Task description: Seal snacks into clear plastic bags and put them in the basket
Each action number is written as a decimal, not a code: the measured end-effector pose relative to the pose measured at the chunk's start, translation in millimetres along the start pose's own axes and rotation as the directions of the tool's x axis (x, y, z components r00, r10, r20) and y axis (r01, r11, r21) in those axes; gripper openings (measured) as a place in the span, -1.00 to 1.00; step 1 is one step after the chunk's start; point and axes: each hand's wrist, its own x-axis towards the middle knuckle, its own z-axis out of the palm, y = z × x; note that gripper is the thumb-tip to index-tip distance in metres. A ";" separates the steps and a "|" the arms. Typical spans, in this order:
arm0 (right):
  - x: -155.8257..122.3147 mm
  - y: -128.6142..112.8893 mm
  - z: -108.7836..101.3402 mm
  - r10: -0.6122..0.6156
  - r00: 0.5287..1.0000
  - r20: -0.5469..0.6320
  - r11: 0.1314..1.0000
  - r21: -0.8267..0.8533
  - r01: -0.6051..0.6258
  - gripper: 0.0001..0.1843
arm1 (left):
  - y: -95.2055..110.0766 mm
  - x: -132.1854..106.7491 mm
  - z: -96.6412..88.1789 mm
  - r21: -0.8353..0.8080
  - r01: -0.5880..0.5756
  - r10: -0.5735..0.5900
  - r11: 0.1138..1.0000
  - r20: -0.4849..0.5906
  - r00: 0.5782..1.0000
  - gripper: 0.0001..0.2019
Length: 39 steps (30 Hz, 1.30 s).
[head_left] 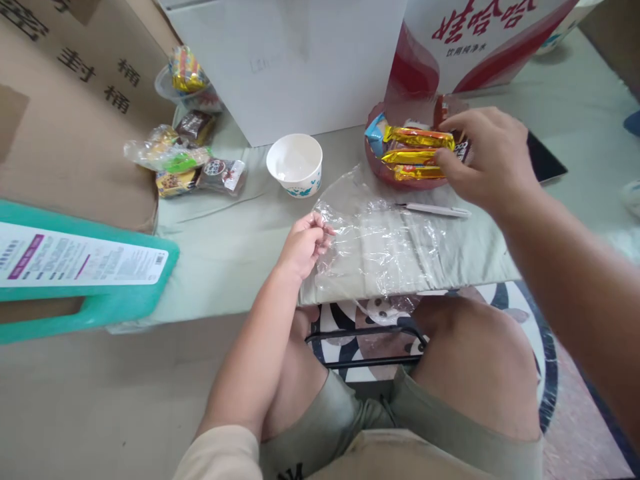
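My left hand (304, 241) pinches the left edge of a clear plastic bag (380, 243) that lies flat on a grey-green cloth (225, 233) in front of my knees. My right hand (487, 157) reaches into a reddish bowl (380, 170) at the upper right, fingers curled on a gold-wrapped snack bar (413, 173). Two more gold bars (417, 137) and a blue packet lie in the same bowl.
An empty white paper cup (295, 163) stands left of the bowl. A white pen-like tool (437, 210) lies on the bag's far edge. Wrapped snacks (185, 160) are piled at the left near a cardboard box (65, 100). A teal stool (85, 267), white box and red-printed bag surround the spot.
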 end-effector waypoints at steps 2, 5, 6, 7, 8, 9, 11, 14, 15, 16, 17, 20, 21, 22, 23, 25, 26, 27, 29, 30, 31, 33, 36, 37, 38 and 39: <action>-29.6 -33.8 1.4 0.017 0.987 -0.159 0.991 0.136 0.005 -0.85 | 2.6 -0.1 -0.3 0.025 -0.010 0.010 1.000 -0.022 1.000 -0.70; -74.6 -74.4 23.5 -0.092 0.996 -0.011 0.948 0.304 0.091 -0.85 | 5.3 2.1 -5.7 0.052 -0.034 0.038 0.998 -0.076 0.996 -0.65; -86.3 -81.8 34.3 -0.113 0.992 0.064 0.946 0.312 0.087 -0.81 | 5.1 3.3 -9.3 0.065 -0.048 0.054 0.997 -0.100 0.994 -0.61; -95.5 -85.9 45.2 -0.116 0.983 0.141 0.952 0.298 0.070 -0.75 | 4.3 4.5 -13.9 0.085 -0.072 0.083 0.994 -0.131 0.988 -0.56; -102.3 -87.2 55.4 -0.112 0.975 0.193 0.960 0.274 0.056 -0.69 | 2.8 5.2 -19.2 0.118 -0.113 0.132 0.987 -0.166 0.977 -0.52; -106.6 -86.2 64.1 -0.103 0.968 0.228 0.968 0.246 0.045 -0.64 | 0.8 5.1 -25.0 0.166 -0.175 0.207 0.970 -0.201 0.957 -0.50; -109.3 -80.5 76.3 -0.092 0.957 0.275 0.979 0.202 0.036 -0.58 | -3.9 1.7 -36.0 0.298 -0.341 0.411 0.892 -0.216 0.886 -0.50; -103.6 -71.7 83.5 -0.107 0.940 0.324 0.982 0.181 0.050 -0.58 | -8.9 -11.4 -46.1 0.505 -0.511 0.609 0.696 -0.038 0.792 -0.52; -100.6 -69.9 83.7 -0.122 0.934 0.337 0.982 0.180 0.064 -0.59 | -9.5 -16.4 -47.2 0.563 -0.510 0.602 0.650 0.028 0.798 -0.52; -97.7 -69.0 82.7 -0.141 0.930 0.340 0.980 0.179 0.083 -0.58 | -9.5 -20.9 -47.3 0.618 -0.483 0.567 0.621 0.071 0.821 -0.52; -95.4 -69.1 80.6 -0.158 0.932 0.327 0.979 0.177 0.104 -0.58 | -9.1 -24.4 -46.8 0.664 -0.437 0.518 0.606 0.086 0.851 -0.52; -96.9 -76.7 66.6 -0.148 0.967 0.208 0.979 0.171 0.113 -0.65 | -6.8 -25.8 -44.5 0.717 -0.275 0.383 0.641 0.012 0.924 -0.60; -101.3 -82.0 60.2 -0.136 0.976 0.167 0.978 0.178 0.106 -0.71 | -6.1 -23.6 -44.1 0.707 -0.230 0.350 0.669 -0.026 0.936 -0.64; -107.7 -88.3 53.7 -0.132 0.980 0.146 0.976 0.193 0.103 -0.75 | -5.4 -20.5 -43.9 0.689 -0.192 0.323 0.699 -0.065 0.944 -0.68; -115.8 -95.5 47.7 -0.154 0.976 0.156 0.970 0.213 0.119 -0.74 | -4.9 -16.9 -43.9 0.666 -0.159 0.303 0.729 -0.105 0.947 -0.69; -134.1 -110.3 39.6 -0.242 0.943 0.230 0.952 0.242 0.186 -0.55 | -4.1 -10.0 -44.1 0.614 -0.125 0.289 0.779 -0.175 0.941 -0.68; -142.7 -116.6 38.0 -0.277 0.921 0.272 0.948 0.232 0.217 -0.50 | -3.7 -7.2 -44.1 0.589 -0.123 0.294 0.798 -0.203 0.934 -0.67; -149.9 -121.3 37.8 -0.290 0.907 0.306 0.950 0.203 0.236 -0.51 | -3.2 -5.1 -44.0 0.569 -0.126 0.301 0.812 -0.223 0.927 -0.67; -158.4 -124.2 40.0 -0.251 0.907 0.339 0.967 0.120 0.223 -0.55 | -1.6 -3.1 -43.1 0.548 -0.132 0.313 0.826 -0.251 0.916 -0.69; -159.6 -122.1 41.4 -0.214 0.917 0.336 0.977 0.083 0.197 -0.57 | -0.6 -3.2 -42.2 0.546 -0.134 0.318 0.827 -0.258 0.912 -0.70; -159.3 -118.0 42.6 -0.184 0.927 0.326 0.983 0.065 0.172 -0.60 | 0.5 -3.9 -41.2 0.549 -0.133 0.321 0.825 -0.262 0.910 -0.70; -155.8 -106.2 43.2 -0.166 0.940 0.298 0.986 0.074 0.150 -0.74 | 2.0 -5.8 -38.9 0.562 -0.122 0.320 0.818 -0.268 0.909 -0.69; -150.0 -89.7 41.1 -0.194 0.949 0.248 0.980 0.099 0.174 -0.81 | 1.4 -7.9 -38.2 0.580 -0.108 0.310 0.807 -0.261 0.914 -0.67; -149.0 -86.2 40.1 -0.193 0.953 0.234 0.980 0.104 0.173 -0.80 | 0.7 -8.7 -39.2 0.583 -0.106 0.309 0.805 -0.260 0.915 -0.66; -148.5 -83.8 39.2 -0.184 0.957 0.222 0.980 0.112 0.163 -0.81 | 0.0 -10.1 -40.8 0.590 -0.104 0.308 0.801 -0.257 0.916 -0.64; -148.5 -82.5 38.3 -0.172 0.961 0.217 0.981 0.128 0.146 -0.82 | -0.5 -12.6 -42.6 0.608 -0.102 0.319 0.787 -0.259 0.912 -0.64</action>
